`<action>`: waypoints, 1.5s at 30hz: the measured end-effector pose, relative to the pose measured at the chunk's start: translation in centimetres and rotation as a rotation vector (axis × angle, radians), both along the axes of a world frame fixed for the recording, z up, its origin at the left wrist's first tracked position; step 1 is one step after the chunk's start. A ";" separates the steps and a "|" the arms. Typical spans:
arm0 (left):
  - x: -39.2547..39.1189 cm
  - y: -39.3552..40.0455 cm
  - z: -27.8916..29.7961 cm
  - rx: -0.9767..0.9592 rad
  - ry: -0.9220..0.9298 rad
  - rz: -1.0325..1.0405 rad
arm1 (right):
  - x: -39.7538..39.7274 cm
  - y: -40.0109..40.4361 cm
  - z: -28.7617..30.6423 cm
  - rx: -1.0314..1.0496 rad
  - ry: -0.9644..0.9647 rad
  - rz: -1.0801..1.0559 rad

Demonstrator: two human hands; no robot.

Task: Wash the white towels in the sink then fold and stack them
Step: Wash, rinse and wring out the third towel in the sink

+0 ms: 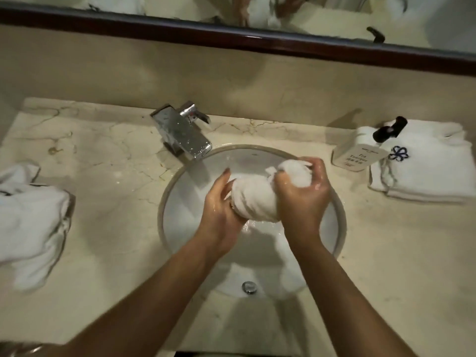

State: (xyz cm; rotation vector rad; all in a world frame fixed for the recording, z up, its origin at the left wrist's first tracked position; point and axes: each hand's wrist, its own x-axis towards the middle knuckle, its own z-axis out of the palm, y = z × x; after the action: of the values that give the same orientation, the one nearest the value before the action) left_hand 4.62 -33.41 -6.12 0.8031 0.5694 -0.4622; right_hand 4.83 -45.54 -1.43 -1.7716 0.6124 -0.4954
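A wet white towel (pixel 253 199) is bunched into a thick roll above the round white sink (pixel 180 202). My left hand (pixel 221 212) grips its left end with curled fingers. My right hand (pixel 304 194) grips the right end, and a knob of cloth bulges out above its fingers. Both hands look wet. A loose heap of white towels (pixel 31 222) lies on the counter at the left. A folded white towel (pixel 432 166) with a blue flower mark lies at the right.
A chrome faucet (pixel 183 132) stands behind the basin, its spout over the back rim. A white pump bottle (pixel 360 150) with a dark nozzle leans beside the folded towel. The marble counter (pixel 116 176) runs both sides. A dark-framed mirror (pixel 231 34) hangs above.
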 end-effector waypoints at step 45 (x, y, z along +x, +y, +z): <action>2.4 -2.2 2.1 -0.108 0.144 0.024 | 1.4 1.8 1.7 -0.090 -0.217 0.149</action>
State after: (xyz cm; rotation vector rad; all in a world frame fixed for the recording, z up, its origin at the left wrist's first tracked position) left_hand 7.03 -35.63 -4.03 0.6625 0.6809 -0.5267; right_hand 6.25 -43.71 0.30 -1.8028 0.3079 -0.6095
